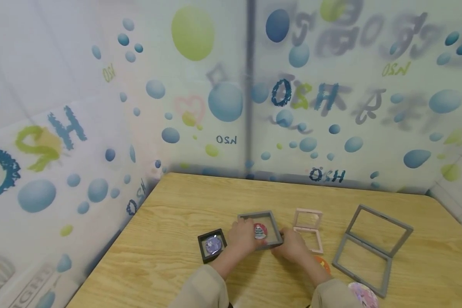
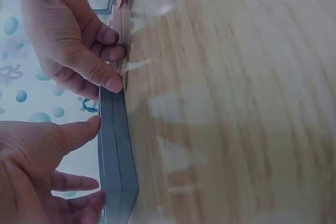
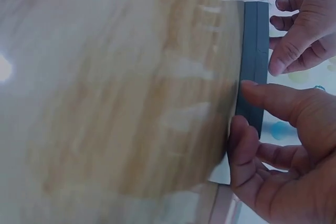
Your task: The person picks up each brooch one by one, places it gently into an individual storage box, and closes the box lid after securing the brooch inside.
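Note:
A small grey frame box (image 1: pixel 271 222) lies flat on the wooden table (image 1: pixel 169 239), with a round badge (image 1: pixel 260 231) showing a red and teal picture inside it. My left hand (image 1: pixel 243 237) grips its left front edge, and my right hand (image 1: pixel 288 244) grips its right front corner. In the left wrist view the grey frame box (image 2: pixel 118 156) is seen edge-on, with my left hand (image 2: pixel 79 145) laying its thumb on it and my right hand (image 2: pixel 107 72) pinching it further along. In the right wrist view my right hand (image 3: pixel 247 124) pinches the grey frame box (image 3: pixel 253 51).
A black frame (image 1: pixel 212 245) with a purple badge sits left of my hands. An open pink frame (image 1: pixel 309 229) and a large open grey frame (image 1: pixel 371 248) lie to the right. An orange badge (image 1: pixel 322 262) and a pink badge (image 1: pixel 363 295) lie near my right sleeve. Bubble-printed walls enclose the table.

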